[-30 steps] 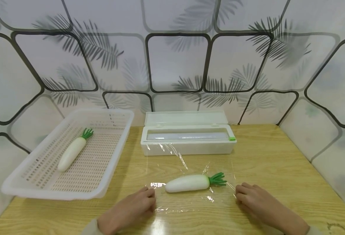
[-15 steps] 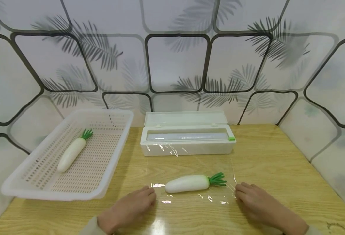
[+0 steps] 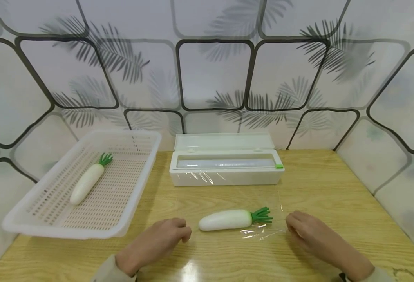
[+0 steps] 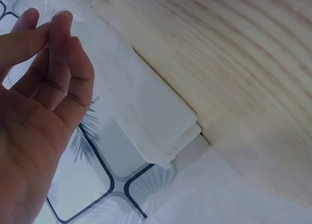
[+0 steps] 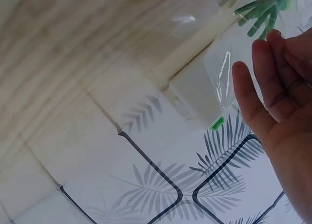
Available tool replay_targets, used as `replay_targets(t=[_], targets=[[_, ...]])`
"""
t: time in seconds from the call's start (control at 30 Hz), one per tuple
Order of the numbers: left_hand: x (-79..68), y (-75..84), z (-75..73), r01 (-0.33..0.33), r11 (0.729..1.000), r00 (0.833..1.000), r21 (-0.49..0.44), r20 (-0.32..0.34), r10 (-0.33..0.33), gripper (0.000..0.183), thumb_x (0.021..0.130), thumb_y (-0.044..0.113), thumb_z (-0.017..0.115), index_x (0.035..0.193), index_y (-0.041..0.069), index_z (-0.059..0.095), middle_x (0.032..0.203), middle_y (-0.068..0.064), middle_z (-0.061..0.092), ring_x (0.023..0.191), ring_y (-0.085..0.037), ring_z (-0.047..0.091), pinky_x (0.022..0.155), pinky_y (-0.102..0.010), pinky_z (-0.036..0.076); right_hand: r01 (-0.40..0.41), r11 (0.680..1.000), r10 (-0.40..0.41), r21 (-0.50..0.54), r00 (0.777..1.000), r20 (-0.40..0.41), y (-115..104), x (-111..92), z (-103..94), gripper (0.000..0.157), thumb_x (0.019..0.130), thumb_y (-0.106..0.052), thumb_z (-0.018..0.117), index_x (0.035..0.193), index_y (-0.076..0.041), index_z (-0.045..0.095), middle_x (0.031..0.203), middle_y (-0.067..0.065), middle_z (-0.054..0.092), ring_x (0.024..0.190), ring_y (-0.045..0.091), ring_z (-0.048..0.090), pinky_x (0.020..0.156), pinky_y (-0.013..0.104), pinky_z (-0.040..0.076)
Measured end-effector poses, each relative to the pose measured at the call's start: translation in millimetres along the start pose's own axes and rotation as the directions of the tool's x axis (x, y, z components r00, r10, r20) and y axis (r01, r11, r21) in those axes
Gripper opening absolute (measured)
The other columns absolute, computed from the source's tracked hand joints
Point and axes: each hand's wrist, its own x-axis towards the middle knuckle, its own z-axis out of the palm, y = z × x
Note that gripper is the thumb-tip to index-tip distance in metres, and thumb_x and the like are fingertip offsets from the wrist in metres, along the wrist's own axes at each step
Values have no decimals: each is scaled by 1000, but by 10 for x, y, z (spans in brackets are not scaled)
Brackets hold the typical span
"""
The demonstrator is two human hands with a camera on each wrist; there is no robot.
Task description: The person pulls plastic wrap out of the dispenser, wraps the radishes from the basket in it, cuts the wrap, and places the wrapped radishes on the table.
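A sheet of clear cling film (image 3: 254, 234) runs from the white dispenser box (image 3: 226, 178) toward me, and its glints cross the radish's leaves. A white radish (image 3: 224, 220) with green leaves lies across the table between my hands; whether the film passes over or under it, I cannot tell. Left of the radish, my left hand (image 3: 162, 239) pinches the film's near corner, thumb against fingertips in the left wrist view. My right hand (image 3: 312, 237) pinches the other near corner beyond the leaves. The right wrist view shows film creases (image 5: 224, 80) beside its fingers.
A white perforated basket (image 3: 136, 196) stands at the left with another radish (image 3: 87, 183) in it. The dispenser's lid (image 3: 224, 141) is raised, showing the film roll (image 3: 224, 163) and a green slider (image 3: 279, 166). A patterned wall covering (image 3: 214, 78) encloses the wooden table (image 3: 333, 196).
Both hands have risen slightly, the right one a little forward and outward. The film's glints have shifted toward the leaves. The radish and dispenser stay put.
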Motion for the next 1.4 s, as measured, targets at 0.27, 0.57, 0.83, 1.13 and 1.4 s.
replay_targets(t=[0.27,0.57,0.83,1.13,1.4], targets=[[14,-72,-6,-70,996,995,-51,-74,66,33,75,-21,68,80,12,67,89,2,66,81,-9,65,70,-16,53,15,998,-15,57,1000,0,70,17,-32,42,110,-31,27,87,-15,59,84,-14,50,73,-3,42,58,10,36],[37,-79,-42,-9,1000,998,-6,-63,8,35,73,-19,69,89,10,78,90,4,73,83,-9,65,71,-20,52,17,987,-19,160,1000,9,127,52,-70,48,109,-33,34,91,-13,73,90,-9,57,75,-1,50,63,10,41],[82,-50,11,150,988,975,32,-172,-143,9,80,12,86,86,16,80,87,11,74,86,-8,61,86,-46,46,-83,961,70,264,996,59,135,124,-75,13,92,-8,74,92,-15,64,87,-13,57,75,-2,53,58,19,49],[155,-19,23,351,869,909,-348,-96,-406,27,83,-4,79,110,-3,74,81,-1,74,68,-9,60,67,-33,53,-108,933,100,343,994,41,153,174,-20,36,75,16,78,98,-9,67,83,-9,61,71,-1,54,56,20,48],[167,-41,36,414,766,872,-493,-29,-489,2,91,1,72,91,1,74,86,-4,72,80,-19,68,73,-29,58,-195,888,188,416,980,57,195,190,-25,32,82,16,73,91,-14,67,86,-5,67,79,7,65,67,26,57]])
